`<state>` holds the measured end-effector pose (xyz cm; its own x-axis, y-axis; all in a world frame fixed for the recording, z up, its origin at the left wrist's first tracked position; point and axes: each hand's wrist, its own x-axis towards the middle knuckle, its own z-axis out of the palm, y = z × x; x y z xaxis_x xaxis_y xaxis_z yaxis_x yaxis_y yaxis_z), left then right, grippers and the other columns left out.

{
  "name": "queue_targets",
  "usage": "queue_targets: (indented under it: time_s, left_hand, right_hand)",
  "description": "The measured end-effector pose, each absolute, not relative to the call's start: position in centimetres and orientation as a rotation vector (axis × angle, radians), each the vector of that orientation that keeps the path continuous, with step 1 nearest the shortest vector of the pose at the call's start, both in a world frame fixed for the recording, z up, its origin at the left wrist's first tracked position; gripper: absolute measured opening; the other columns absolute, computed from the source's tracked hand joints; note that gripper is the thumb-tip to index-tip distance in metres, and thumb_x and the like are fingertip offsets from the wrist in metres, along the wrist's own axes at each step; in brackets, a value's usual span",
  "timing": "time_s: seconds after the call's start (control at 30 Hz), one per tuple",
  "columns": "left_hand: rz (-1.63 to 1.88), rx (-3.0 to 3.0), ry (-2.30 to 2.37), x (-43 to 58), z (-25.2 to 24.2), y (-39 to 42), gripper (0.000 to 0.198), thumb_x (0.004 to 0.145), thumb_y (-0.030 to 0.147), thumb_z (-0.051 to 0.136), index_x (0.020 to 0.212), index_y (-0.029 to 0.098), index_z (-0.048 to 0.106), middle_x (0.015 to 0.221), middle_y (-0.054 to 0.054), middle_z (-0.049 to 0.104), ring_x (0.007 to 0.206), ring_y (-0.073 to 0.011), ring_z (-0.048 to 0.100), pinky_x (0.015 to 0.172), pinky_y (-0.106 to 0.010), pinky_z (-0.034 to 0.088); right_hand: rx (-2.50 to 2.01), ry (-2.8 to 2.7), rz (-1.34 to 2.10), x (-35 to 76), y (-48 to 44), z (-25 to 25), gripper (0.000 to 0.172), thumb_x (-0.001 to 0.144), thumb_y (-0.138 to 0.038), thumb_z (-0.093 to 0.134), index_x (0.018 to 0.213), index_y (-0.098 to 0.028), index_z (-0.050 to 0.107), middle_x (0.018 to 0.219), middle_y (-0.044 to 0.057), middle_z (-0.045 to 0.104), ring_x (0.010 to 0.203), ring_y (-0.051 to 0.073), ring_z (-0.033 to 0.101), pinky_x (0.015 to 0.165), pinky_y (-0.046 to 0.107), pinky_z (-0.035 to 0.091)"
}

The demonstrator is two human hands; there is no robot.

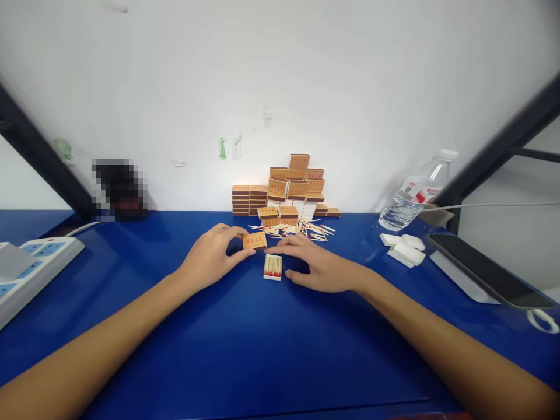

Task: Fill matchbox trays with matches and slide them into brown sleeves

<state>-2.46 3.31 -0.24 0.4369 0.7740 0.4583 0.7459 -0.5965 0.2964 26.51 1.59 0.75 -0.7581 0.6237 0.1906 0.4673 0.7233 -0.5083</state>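
Observation:
Between the thumb and fingers of my left hand (pixel 214 254) is a matchbox sleeve (pixel 255 241), orange with red lettering. Just below and to its right, a small white inner tray (pixel 272 277) lies on the blue table, filled with red-tipped matches (pixel 273 266). My right hand (pixel 319 265) reaches around the tray's far and right sides, thumb and forefinger apart and nothing gripped. Its fingertips come close to the sleeve's right end; whether they touch it I cannot tell. Behind the hands, loose matches (pixel 315 229) lie scattered.
Stacked matchboxes (pixel 297 188) stand against the white wall (pixel 280 76). To the right are a water bottle (pixel 413 189), white pieces (pixel 406 254) and a propped phone (pixel 485 271) with a cable. At left lies a power strip (pixel 44 265) on the blue table (pixel 245 356).

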Motion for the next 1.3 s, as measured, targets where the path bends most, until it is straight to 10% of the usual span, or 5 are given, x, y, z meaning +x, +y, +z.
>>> queue_targets:
  time_s: [0.4, 0.67, 0.87, 1.07, 1.3]
  left_hand:
    - [0.762, 2.685, 1.297, -2.6, -0.1, 3.4, 0.032, 0.096, 0.047, 0.069, 0.118, 0.024, 0.069, 0.112, -0.007, 0.073, 0.102, -0.0257, 0.068, 0.090, -0.043, 0.056]
    - [0.758, 2.719, 1.318, -2.5, 0.4, 3.3, 0.030, 0.096, 0.045, 0.069, 0.115, 0.022, 0.068, 0.108, -0.007, 0.074, 0.101, -0.0271, 0.067, 0.087, -0.043, 0.055]
    - [0.774, 2.731, 1.319, -2.7, 0.3, 3.4, 0.031, 0.096, 0.047, 0.069, 0.115, 0.022, 0.068, 0.109, -0.007, 0.074, 0.102, -0.0268, 0.068, 0.088, -0.043, 0.055]
    - [0.773, 2.727, 1.320, -2.7, 0.3, 3.2, 0.031, 0.097, 0.047, 0.068, 0.114, 0.021, 0.068, 0.109, -0.007, 0.074, 0.101, -0.0262, 0.067, 0.088, -0.043, 0.055]
    - [0.750, 2.733, 1.354, -2.6, 0.4, 3.2, 0.033, 0.096, 0.047, 0.069, 0.115, 0.020, 0.069, 0.108, -0.007, 0.074, 0.101, -0.0264, 0.067, 0.089, -0.042, 0.054]
  right_hand:
    - [-0.930, -2.543, 0.784, 27.3, 1.4, 1.6, 0.030, 0.093, -0.038, 0.072, 0.119, -0.025, 0.067, 0.116, 0.006, 0.062, 0.109, 0.023, 0.057, 0.099, 0.042, 0.049]
    - [-1.243, -2.420, 0.598, 24.4, -1.3, 1.4, 0.068, 0.067, -0.066, 0.087, 0.112, -0.021, 0.064, 0.114, 0.008, 0.064, 0.097, 0.026, 0.061, 0.084, 0.042, 0.052]
    - [-1.198, -2.421, 0.479, 24.7, -1.0, 0.8, 0.031, 0.084, -0.037, 0.076, 0.108, -0.021, 0.064, 0.108, 0.007, 0.065, 0.093, 0.023, 0.062, 0.082, 0.038, 0.051]
    - [-1.344, -2.304, 0.440, 23.5, -1.4, 0.3, 0.068, 0.073, -0.068, 0.081, 0.117, -0.019, 0.062, 0.114, 0.011, 0.065, 0.105, 0.030, 0.063, 0.089, 0.045, 0.052]
    - [-1.257, -2.325, 0.389, 23.9, -0.7, -0.3, 0.021, 0.088, -0.035, 0.075, 0.099, -0.020, 0.067, 0.099, 0.006, 0.067, 0.091, 0.022, 0.062, 0.081, 0.035, 0.049]
